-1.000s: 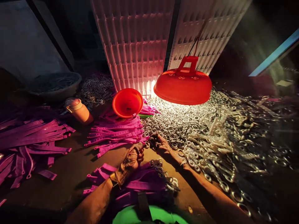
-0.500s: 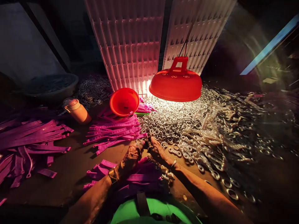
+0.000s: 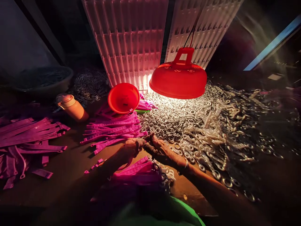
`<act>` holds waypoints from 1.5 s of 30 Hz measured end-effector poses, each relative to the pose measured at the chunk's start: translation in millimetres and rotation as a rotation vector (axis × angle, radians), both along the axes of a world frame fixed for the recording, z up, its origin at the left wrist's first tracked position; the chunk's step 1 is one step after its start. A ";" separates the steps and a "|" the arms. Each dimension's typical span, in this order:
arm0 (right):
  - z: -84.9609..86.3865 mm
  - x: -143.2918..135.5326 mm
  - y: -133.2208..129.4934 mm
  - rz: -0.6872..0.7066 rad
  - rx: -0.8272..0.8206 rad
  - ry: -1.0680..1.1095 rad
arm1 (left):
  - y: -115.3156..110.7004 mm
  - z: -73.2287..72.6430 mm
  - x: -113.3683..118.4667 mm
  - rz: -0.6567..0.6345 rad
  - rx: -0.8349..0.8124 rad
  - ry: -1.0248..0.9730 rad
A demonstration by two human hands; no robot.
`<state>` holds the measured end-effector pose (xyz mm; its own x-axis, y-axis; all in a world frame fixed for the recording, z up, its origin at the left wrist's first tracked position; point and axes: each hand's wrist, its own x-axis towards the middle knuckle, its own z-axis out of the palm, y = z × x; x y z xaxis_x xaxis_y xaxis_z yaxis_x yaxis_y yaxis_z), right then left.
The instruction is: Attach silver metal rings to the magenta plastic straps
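Observation:
My left hand (image 3: 133, 145) and my right hand (image 3: 162, 148) meet in front of me, fingertips close together. The fingers of both are closed, and a wrapping shows on some of them. Whatever they pinch is too small and dark to make out. Just beyond the fingers spreads a big heap of shiny rings (image 3: 162, 121). A bundle of magenta strips (image 3: 138, 169) lies below my hands, partly in shadow. Another stack of magenta strips (image 3: 115, 128) is beyond my left hand. Whitish strips with ringed ends (image 3: 211, 138) are piled right of my right hand.
A red lamp (image 3: 178, 80) hangs low over the rings. Behind the stack is a red bowl (image 3: 123, 98), with an orange bottle (image 3: 74, 108) to its left. More magenta strips (image 3: 30, 133) lie far left. Ribbed panels (image 3: 131, 40) stand behind; green material (image 3: 183, 207) is at my front.
My left hand and forearm have turned flatter and gone into shadow. My hands stay close together, and my right hand lies lower and flatter. The view has shifted slightly.

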<state>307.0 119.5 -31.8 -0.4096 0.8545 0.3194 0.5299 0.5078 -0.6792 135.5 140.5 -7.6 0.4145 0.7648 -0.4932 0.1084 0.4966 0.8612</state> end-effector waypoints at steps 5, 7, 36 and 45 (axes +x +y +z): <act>29.0 -1.9 -58.8 0.021 -0.214 -0.050 | -13.0 35.4 -13.8 -0.308 0.057 0.012; 30.3 -2.4 -82.5 0.005 -0.227 -0.128 | -26.6 35.4 -14.5 -0.421 0.027 0.030; 35.7 2.4 -99.8 0.123 -0.432 -0.141 | -81.9 1.2 -6.2 -0.330 -0.053 -0.263; -32.9 89.6 -61.4 -0.446 0.148 -0.513 | -74.9 8.7 -2.7 -0.492 0.708 0.135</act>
